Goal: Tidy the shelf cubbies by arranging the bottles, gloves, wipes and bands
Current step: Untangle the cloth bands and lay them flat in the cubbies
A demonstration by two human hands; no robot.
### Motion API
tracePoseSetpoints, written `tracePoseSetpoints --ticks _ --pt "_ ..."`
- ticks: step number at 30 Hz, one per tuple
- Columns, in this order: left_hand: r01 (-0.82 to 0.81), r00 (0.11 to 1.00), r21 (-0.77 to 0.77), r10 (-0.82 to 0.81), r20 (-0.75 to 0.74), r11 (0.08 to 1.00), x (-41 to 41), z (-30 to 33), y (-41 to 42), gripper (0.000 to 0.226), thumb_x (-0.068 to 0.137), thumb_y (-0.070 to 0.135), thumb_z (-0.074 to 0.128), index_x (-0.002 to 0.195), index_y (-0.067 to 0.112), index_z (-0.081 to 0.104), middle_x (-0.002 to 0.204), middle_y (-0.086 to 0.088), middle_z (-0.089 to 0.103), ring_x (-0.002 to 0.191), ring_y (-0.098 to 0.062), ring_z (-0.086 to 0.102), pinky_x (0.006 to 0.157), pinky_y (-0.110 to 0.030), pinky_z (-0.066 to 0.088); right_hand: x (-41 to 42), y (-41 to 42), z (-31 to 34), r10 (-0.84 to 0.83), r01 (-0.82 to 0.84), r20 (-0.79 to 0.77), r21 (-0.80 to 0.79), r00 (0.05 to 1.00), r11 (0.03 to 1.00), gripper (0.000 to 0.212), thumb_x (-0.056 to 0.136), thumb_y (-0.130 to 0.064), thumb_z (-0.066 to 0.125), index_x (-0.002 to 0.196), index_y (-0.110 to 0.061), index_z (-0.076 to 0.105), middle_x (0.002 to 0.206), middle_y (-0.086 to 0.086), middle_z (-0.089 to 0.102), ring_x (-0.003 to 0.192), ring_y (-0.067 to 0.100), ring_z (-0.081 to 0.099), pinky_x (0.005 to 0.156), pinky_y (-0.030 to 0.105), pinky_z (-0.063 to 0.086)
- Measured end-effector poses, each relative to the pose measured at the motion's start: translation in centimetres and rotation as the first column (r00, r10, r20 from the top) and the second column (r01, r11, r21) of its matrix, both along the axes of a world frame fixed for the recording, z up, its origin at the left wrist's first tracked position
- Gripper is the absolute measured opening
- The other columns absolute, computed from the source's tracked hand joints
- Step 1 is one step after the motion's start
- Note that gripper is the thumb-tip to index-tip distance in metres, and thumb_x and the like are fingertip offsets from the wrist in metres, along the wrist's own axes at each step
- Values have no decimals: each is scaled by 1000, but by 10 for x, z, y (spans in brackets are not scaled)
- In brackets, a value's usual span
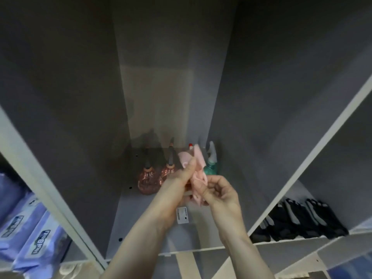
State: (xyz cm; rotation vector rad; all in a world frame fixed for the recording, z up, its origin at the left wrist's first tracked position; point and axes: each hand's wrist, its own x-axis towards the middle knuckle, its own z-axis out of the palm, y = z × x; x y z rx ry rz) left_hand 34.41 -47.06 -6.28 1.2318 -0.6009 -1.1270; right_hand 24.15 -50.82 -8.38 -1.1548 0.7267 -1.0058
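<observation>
- Left hand (182,179) and right hand (218,195) both pinch a pink glove (194,168) inside the middle cubby (141,218).
- It hides part of the teal spray bottle (210,164); two pink bottles (148,179) stand left.
- Black gloves (302,222) lie right, wipes packs (30,234) left.

I saw two bottles (155,179) standing at the rear of the middle cubby (141,222), a spray bottle (210,164) to their right. Wipes packs (30,234) lay in the left cubby, gloves (302,222) in the right.

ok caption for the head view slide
Both hands hold a pink band before three spray bottles in the middle cubby.
</observation>
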Motion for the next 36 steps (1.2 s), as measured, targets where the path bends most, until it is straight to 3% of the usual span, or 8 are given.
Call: tracePoseSetpoints --ticks 3,7,13,22,25,29,32,36 --pt "-15 929 36 1 369 999 -4 -1 6 32 82 45 65 82 14 70 77 -3 73 71 -12 66 63 -27 49 -6 0 0 -83 81 -46 -45 995 996 21 76 7 70 89 -1 56 73 11 58 57 13 53 52 19 48" --pt "-4 912 15 -2 410 1000 0 0 11 23 86 30 66 84 8 74 72 -3 73 65 -10 67 52 -23 52 -26 2 7 -4 -10 -176 -79 984 997 33 70 -11 78 98 -3 61 83 8 69 73 14 61 68 28 55" --pt "144 824 62 -154 546 988 -19 -3 7 16 90 18 62 80 14 74 73 -1 71 60 -4 64 51 -24 52 -51 14 17 -120 112 -196 -49 973 993 34 75 -22 74 89 6 61 66 7 67 51 11 55 48 18 46" --pt "305 886 -1 -284 366 952 -76 -1 1 22 95 29 53 90 15 70 71 -2 70 52 -9 60 39 -21 42 -99 18 20 -319 313 -211 -61 924 948 17 82 -16 63 66 -13 63 54 4 54 49 14 42 45 20 34" --pt "345 888 -2 -325 326 939 -106 5 -4 30 90 43 53 81 20 69 61 3 69 50 -12 59 41 -21 42 -121 18 26 -368 368 -149 -28 918 929 23 84 -12 60 62 -13 59 51 2 50 48 13 41 46 19 35" --pt "222 789 -55 -146 597 973 -150 6 -18 51 64 77 55 70 27 62 58 8 66 51 -12 61 55 -41 53 -169 9 30 -468 447 -170 -147 867 882 24 91 -8 57 67 -9 55 53 3 51 48 11 42 46 19 36" --pt "182 728 -206 9 685 961 -189 15 -26 29 66 57 71 82 36 61 72 17 63 64 -2 58 62 -33 52 -208 3 36 -509 476 -154 -205 847 855 21 92 -8 57 71 -6 56 51 -2 52 47 8 43 46 17 36" --pt "418 708 -233 -154 689 878 -234 21 -43 28 73 38 76 100 41 69 88 16 60 80 -1 62 73 -27 53 -262 0 45 -528 501 -90 -213 845 839 25 91 -12 59 70 1 53 48 -7 53 42 3 43 43 11 36"
